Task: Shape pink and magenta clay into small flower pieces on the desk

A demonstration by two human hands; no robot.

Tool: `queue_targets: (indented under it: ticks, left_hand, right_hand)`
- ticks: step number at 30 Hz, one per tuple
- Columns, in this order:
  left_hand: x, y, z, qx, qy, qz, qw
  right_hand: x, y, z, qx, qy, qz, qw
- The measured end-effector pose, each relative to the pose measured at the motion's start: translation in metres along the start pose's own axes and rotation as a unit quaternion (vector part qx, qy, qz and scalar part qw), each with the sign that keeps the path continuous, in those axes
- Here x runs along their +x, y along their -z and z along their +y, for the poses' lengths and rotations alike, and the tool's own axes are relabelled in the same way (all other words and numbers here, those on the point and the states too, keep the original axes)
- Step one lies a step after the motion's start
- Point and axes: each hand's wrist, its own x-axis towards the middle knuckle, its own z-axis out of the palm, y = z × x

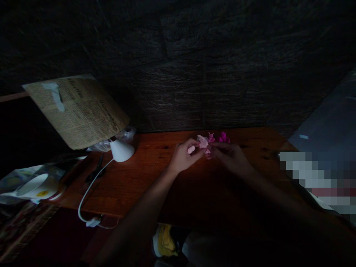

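Note:
My left hand (183, 157) is closed, its thumb and fingers pinching a pale pink, petal-like crumpled piece (203, 142). A small light pink block-shaped bit (191, 149) shows among the same hand's fingers. From the other side, my right hand (233, 158) is closed with its fingertips on the pink piece's right edge. Both hands are just above the wooden table (147, 159). Right behind them lie a small pink flower-like piece (211, 137) and a bright magenta one (224, 137). Dim light hides the fine detail at the fingertips.
A lamp with a newsprint shade (80, 111) and white base (122, 151) stands at the left, its white cord (85, 196) hanging over the front edge. Dark scissors (97, 168) lie nearby. A white cup-like container (37, 187) is far left. A dark wall (180, 81) rises behind.

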Motion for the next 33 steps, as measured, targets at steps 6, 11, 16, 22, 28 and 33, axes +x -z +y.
queue_targets:
  ticks: [6, 11, 16, 22, 28, 33]
  left_hand:
    - [-0.0022, 0.0003, 0.0007, 0.021, -0.005, -0.013, 1.000]
    - [-0.0025, -0.0004, 0.0027, 0.025, -0.009, -0.024, 0.999]
    - [-0.0017, -0.0002, 0.0026, 0.034, 0.005, -0.026, 0.999]
    - [-0.0016, -0.0015, -0.0002, 0.013, 0.011, -0.020, 1.000]
    - [-0.0011, -0.0004, -0.0036, 0.043, 0.002, -0.064, 0.997]
    - [-0.0015, 0.0025, 0.0003, 0.057, -0.017, -0.103, 0.993]
  right_hand:
    - [-0.0022, 0.0008, 0.0017, -0.028, 0.016, -0.010, 0.999]
    - [-0.0024, 0.0025, 0.0057, -0.059, 0.033, -0.001, 0.998]
    - [0.0004, 0.0033, 0.0038, -0.041, 0.014, -0.010, 0.999]
    - [0.0007, 0.0044, 0.0014, -0.037, -0.007, -0.010, 0.999]
    - [-0.0019, 0.0049, 0.0046, -0.095, 0.039, -0.027, 0.994]
    - [-0.0043, 0.0034, 0.0055, -0.159, 0.077, -0.013, 0.984]
